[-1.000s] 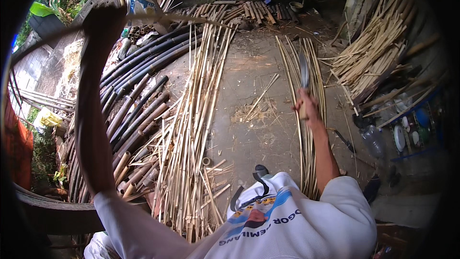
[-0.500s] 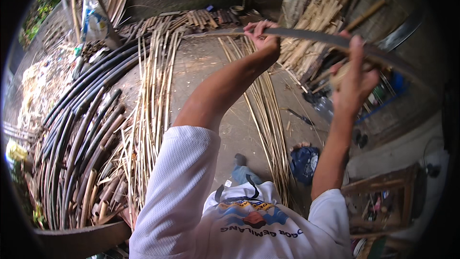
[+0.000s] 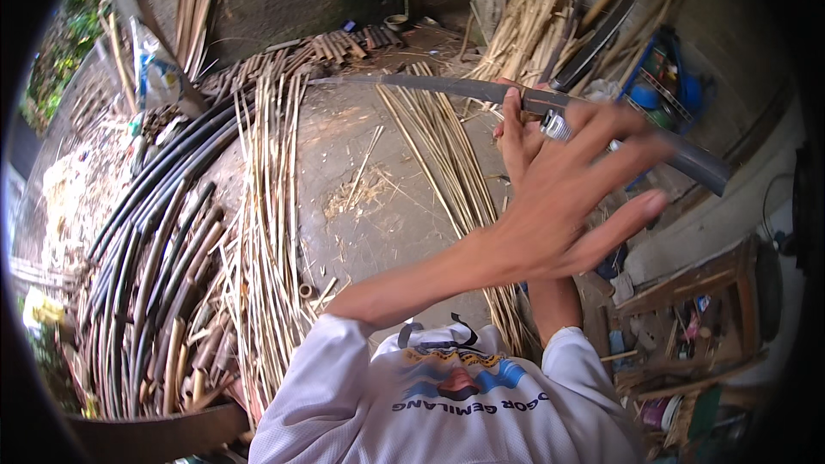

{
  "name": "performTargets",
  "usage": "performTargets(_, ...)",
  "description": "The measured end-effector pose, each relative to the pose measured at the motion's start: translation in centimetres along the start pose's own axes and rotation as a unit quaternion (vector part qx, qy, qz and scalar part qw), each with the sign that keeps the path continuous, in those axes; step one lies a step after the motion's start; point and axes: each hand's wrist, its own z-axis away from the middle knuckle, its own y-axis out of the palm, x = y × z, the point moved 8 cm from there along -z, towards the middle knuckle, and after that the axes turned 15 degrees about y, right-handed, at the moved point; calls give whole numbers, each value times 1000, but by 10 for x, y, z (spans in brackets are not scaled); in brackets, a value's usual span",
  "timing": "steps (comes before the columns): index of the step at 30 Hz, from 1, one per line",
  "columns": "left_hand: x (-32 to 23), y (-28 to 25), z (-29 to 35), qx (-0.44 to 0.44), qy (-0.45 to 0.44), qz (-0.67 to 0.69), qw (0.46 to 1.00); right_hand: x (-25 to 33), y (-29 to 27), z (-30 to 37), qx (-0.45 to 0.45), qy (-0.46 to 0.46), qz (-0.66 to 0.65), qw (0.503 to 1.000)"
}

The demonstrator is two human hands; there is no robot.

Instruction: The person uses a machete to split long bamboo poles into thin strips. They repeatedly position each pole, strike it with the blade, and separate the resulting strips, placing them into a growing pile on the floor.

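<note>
A long dark bamboo pole point(image 3: 447, 86) stretches across the upper part of the head view and droops toward the right. My right hand point(image 3: 517, 133) is closed around it, the thumb side showing; the rest is hidden behind the other hand. My left hand point(image 3: 589, 193) crosses in front of the right forearm, its fingers spread and slightly blurred, overlapping the pole's right part. Beside the pole, between the hands, shows a small silver ribbed object point(image 3: 555, 126) whose kind I cannot make out.
Thin bamboo strips point(image 3: 271, 232) lie lengthwise on the left, with another bundle point(image 3: 443, 155) in the middle. Dark bamboo poles point(image 3: 137, 292) are piled far left. Split bamboo point(image 3: 524, 17) leans at the back. A wooden crate point(image 3: 687, 309) stands at the right, a blue container point(image 3: 666, 90) beyond.
My left hand has let go of the pole and moved right and nearer, opening. My right hand has moved left onto the pole. The view has shifted slightly.
</note>
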Motion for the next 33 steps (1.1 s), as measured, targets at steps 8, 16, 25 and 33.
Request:
performTargets(8,53,95,16,25,-157,-111,981,33,-40,39,103,11,-192,976)
performTargets(16,65,106,37,49,-204,-67,975,56,-165,101,201,184,-240,932)
performTargets(25,45,113,44,89,-184,-69,977,123,-207,140,258,147,-240,924)
performTargets(33,38,126,47,67,-182,-32,980,140,-198,149,253,115,-188,942)
